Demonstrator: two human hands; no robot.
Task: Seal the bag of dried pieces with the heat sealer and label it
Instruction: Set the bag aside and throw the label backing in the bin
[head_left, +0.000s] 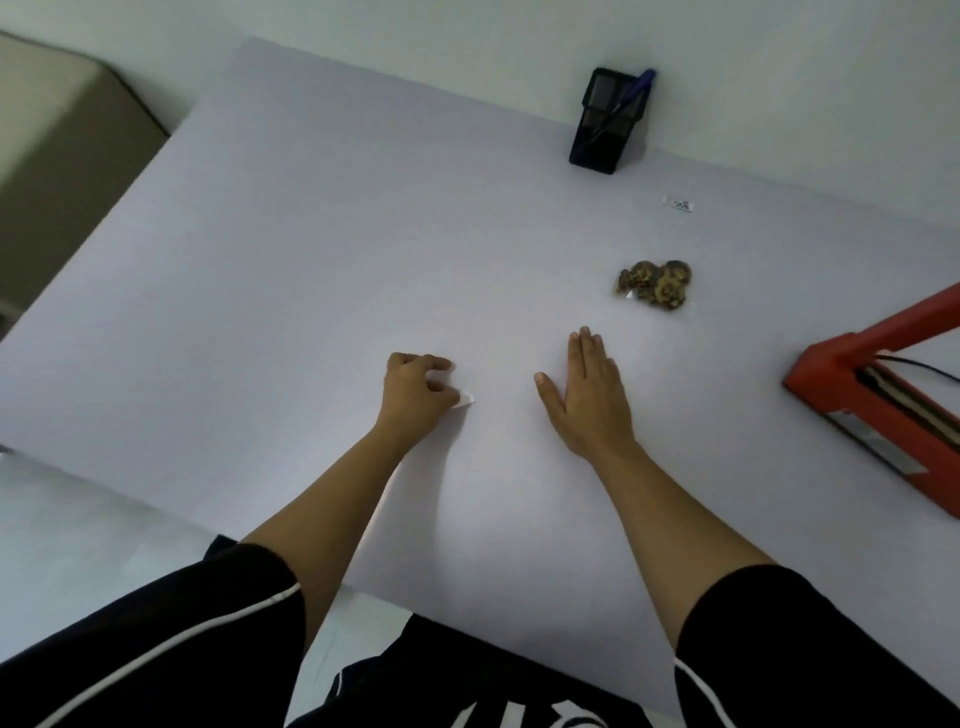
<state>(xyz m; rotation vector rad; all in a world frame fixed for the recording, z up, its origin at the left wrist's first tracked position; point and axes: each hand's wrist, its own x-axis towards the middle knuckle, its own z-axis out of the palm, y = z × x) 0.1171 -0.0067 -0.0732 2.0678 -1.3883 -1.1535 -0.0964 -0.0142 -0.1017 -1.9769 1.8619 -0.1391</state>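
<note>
White scrap (466, 399) pinched in your curled left hand (415, 395) may be a label, so keep it uncreased and let your flat, empty right hand (592, 400) reach far-right for the bag (655, 285), lying left of the red sealer (878, 410), then feed its mouth in smooth.

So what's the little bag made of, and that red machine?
The bag looks like thin clear plastic: the brown pieces show through and its edge glints. The red machine looks like painted metal, smooth and matte, though it could be hard plastic.
</note>
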